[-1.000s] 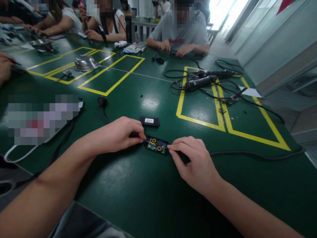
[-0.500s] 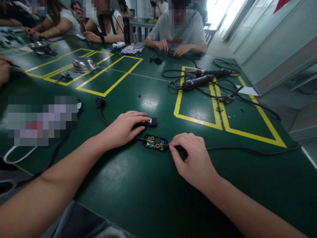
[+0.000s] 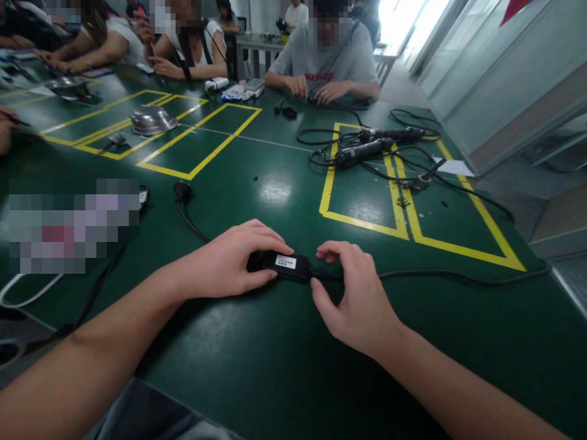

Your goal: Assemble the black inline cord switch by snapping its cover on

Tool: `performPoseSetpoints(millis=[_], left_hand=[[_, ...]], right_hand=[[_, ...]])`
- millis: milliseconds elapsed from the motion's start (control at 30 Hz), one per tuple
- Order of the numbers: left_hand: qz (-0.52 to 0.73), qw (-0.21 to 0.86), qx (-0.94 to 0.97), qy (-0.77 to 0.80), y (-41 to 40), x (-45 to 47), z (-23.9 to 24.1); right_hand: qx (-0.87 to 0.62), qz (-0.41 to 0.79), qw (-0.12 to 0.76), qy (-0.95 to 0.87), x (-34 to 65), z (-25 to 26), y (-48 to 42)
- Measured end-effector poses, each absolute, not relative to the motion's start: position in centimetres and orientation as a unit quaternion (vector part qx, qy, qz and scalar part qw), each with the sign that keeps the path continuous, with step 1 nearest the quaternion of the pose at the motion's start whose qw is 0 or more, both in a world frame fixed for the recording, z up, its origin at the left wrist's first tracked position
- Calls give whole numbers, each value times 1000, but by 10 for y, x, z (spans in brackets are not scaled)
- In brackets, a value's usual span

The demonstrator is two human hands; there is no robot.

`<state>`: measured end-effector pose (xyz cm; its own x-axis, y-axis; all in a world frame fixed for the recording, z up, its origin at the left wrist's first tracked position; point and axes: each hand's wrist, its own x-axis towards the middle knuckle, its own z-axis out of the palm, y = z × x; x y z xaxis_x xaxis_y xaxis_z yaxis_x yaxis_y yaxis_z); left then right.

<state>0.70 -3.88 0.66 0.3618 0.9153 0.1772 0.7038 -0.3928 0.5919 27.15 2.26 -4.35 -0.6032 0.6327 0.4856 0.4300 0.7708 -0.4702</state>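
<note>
A black cover with a white label [image 3: 285,261] lies over the small housing on the green table, and the circuit board inside is hidden. My left hand [image 3: 232,256] grips the cover's left part between thumb and fingers. At its right end, my right hand [image 3: 355,284] is open, thumb and fingers apart around the black cable [image 3: 426,275] without closing on it. That cable runs off to the right. From behind my left hand another cord leads to a black plug [image 3: 182,190].
Two black electric screwdrivers [image 3: 364,151] with coiled cords lie at the right within yellow tape lines [image 3: 367,224]. A metal bowl [image 3: 153,120] stands at the far left. A blurred package [image 3: 73,226] is near my left arm. Across the table a person [image 3: 328,61] works with both hands.
My left hand has brought the labelled cover toward me onto the open housing, covering the circuit board. My right hand's pinch at the cable end has opened.
</note>
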Motion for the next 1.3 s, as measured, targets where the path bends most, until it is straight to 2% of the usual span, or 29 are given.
performPoseSetpoints(millis=[200,500,700,833,967,1100,1300], left_hand=[[218,216,801,514,-39,11,6],[212,230,791,525,-39,14,8],[290,342,711,541,-33,2,4],[298,202,677,641,-23,-12,-7],[252,198,699,639,-21,-17,-8],[252,137,747,600,-30,-10,5],[165,254,763,570,-39,1,16]], right_hand=[[-293,154,288,-899,272,-45,22],[-297,137,297,-897,274,-47,25],[-303,156,293,-893,273,-47,25],[-304,152,301,-891,271,-46,26],[-288,155,295,-898,270,-46,27],[-277,156,279,-906,271,-47,27],[-268,166,277,-908,273,-44,25]])
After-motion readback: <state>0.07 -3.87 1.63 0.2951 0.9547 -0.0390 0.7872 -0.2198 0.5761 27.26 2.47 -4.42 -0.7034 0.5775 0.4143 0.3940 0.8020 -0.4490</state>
